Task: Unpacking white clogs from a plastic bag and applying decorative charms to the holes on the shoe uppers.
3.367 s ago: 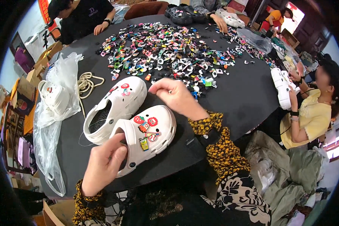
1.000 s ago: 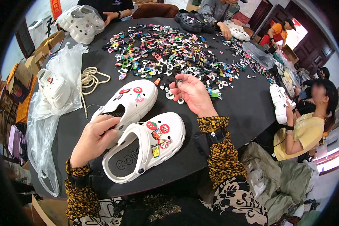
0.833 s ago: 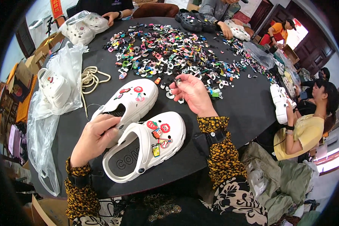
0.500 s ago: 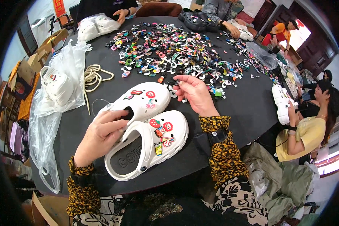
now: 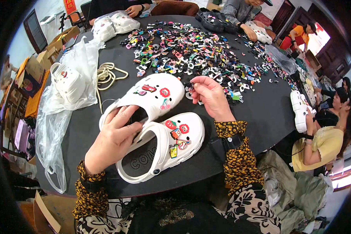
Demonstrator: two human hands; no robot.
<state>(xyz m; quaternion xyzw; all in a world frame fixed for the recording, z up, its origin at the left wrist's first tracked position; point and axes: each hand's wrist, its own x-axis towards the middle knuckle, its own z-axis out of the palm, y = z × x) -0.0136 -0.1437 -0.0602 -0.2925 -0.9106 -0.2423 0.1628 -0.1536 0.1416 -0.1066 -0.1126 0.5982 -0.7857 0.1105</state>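
Two white clogs lie before me with colourful charms on their uppers. My left hand (image 5: pixel 112 137) reaches into the foot opening of the left clog (image 5: pixel 155 100), fingers inside, holding it; the fingertips are hidden. Red charms and a cherry charm (image 5: pixel 165 104) sit on this shoe. The right clog (image 5: pixel 192 124) rests on the table beside it, bearing strawberry (image 5: pixel 170 124), baseball and green charms. Just right of the left clog's toe, my right hand (image 5: pixel 213 98) is closed in a pinch on a small dark piece (image 5: pixel 191 84), too small to make out.
A wide heap of loose charms (image 5: pixel 195 48) covers the far middle of the black table (image 5: pixel 234 130). Leftward lie a cream cord (image 5: pixel 107 74), plastic bags (image 5: pixel 52 134) and another white clog (image 5: pixel 69 84). Co-workers handle shoes at the far side and right, one holding a white clog (image 5: pixel 299 111).
My left fingers have gone deeper into the left clog, and its toe is tilted up more. The right hand keeps its pinch near the heap. The whole view has shifted slightly.
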